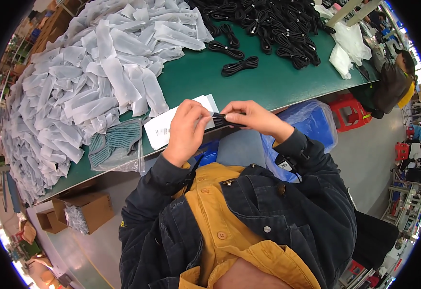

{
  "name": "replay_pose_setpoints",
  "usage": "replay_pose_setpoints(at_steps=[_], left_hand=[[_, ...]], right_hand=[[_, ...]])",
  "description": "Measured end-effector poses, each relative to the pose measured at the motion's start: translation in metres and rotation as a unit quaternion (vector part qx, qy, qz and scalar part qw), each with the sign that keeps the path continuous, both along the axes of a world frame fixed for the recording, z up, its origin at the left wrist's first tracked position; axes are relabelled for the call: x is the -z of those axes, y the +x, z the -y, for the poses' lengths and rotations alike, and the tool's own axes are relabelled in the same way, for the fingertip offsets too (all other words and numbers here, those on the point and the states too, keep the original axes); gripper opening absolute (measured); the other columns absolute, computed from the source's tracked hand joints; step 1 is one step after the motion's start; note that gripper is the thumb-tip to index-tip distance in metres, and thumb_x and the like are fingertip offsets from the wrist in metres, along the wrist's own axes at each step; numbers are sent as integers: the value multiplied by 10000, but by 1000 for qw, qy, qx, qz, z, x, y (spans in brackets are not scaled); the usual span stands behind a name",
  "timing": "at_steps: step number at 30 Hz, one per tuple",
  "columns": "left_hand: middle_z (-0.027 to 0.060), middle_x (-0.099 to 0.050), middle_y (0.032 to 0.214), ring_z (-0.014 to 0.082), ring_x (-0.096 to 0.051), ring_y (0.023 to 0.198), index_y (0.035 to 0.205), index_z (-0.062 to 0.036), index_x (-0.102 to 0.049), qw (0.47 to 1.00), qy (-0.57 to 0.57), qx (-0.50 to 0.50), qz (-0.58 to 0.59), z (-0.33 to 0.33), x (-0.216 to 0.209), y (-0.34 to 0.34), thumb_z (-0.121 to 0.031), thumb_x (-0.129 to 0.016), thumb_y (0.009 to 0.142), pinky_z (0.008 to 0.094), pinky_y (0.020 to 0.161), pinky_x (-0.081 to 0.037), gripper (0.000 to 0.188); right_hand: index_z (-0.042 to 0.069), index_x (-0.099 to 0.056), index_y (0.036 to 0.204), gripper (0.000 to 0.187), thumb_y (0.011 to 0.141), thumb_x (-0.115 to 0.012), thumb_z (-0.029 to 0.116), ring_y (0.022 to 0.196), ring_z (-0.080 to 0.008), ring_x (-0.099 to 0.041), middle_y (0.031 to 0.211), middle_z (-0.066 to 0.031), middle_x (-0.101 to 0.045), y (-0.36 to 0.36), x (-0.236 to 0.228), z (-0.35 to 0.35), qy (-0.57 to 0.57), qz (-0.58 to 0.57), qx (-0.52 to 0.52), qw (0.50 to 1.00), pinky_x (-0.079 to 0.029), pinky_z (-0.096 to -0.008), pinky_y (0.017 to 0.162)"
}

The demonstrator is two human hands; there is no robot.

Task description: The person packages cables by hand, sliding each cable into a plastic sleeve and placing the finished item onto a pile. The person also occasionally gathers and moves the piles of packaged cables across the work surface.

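Note:
My right hand (248, 117) is closed around a coiled black cable (224, 120) at the near edge of the table. My left hand (189, 126) is pinched at the cable's left end; what exactly sits between its fingertips is hidden. Under and beside my left hand lies a stack of flat white printed sleeves or sheets (158, 132), partly covered by the hand. To the left of that stack rests a teal striped cloth (116, 140) with clear plastic film next to it.
A large heap of filled whitish pouches (76, 82) covers the table's left side. Several coiled black cables (287, 33) pile up at the far right of the green table (191, 79). White plastic bags (349, 48), a red stool (349, 113), a blue plastic-lined bin (311, 120) and cardboard boxes (97, 212) surround it.

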State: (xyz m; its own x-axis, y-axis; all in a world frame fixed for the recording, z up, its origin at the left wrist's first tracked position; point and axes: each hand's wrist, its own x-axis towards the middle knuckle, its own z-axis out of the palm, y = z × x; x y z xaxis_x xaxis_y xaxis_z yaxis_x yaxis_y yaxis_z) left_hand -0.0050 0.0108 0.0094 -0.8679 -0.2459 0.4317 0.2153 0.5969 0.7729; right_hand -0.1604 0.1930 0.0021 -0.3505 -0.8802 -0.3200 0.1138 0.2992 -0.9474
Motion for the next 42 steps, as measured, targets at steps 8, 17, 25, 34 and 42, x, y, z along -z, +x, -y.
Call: replay_pose_setpoints(at_steps=[8, 17, 25, 34, 42], left_hand=[[77, -567, 922, 170, -536, 782, 888, -2, -608, 996, 81, -15, 45, 12, -16, -2, 18, -660, 838, 272, 708, -443, 75], [55, -567, 933, 137, -522, 808, 894, -6, -607, 999, 25, -35, 4, 15, -27, -7, -9, -666, 853, 252, 712, -433, 72], [0, -614, 911, 87, -528, 701, 997, -65, -632, 903, 425, 47, 30, 72, -58, -25, -134, -636, 948, 220, 665, -432, 85], [88, -649, 963, 180, -611, 808, 1065, -23, -636, 988, 8, -151, 33, 53, -46, -12, -104, -668, 891, 302, 742, -498, 194], [98, -582, 820, 241, -582, 691, 946, -27, -651, 976, -181, -125, 14, -5, 26, -9, -37, -698, 825, 348, 640, -492, 130]], right_hand=[[75, -681, 1161, 301, 861, -698, 57, 832, -204, -557, 936, -85, -536, 10, -31, 5, -191, -504, -36, 842, -462, -287, 743], [2, -605, 1170, 294, 882, -664, 9, 869, -184, -559, 1008, -83, -566, 20, -31, 28, -204, -346, 64, 913, -476, -290, 791], [14, -610, 1165, 290, 878, -656, 10, 861, -179, -573, 1022, -100, -582, 1, -49, 40, -258, -373, 133, 882, -479, -294, 771], [29, -633, 1117, 298, 822, -673, 34, 928, -275, -596, 1071, -108, -599, -77, 3, 15, -25, -759, 75, 646, -479, -374, 791], [27, -619, 1186, 364, 831, -688, 63, 907, -258, -601, 972, -96, -624, -30, 11, 11, 1, -694, 85, 715, -477, -361, 783]])
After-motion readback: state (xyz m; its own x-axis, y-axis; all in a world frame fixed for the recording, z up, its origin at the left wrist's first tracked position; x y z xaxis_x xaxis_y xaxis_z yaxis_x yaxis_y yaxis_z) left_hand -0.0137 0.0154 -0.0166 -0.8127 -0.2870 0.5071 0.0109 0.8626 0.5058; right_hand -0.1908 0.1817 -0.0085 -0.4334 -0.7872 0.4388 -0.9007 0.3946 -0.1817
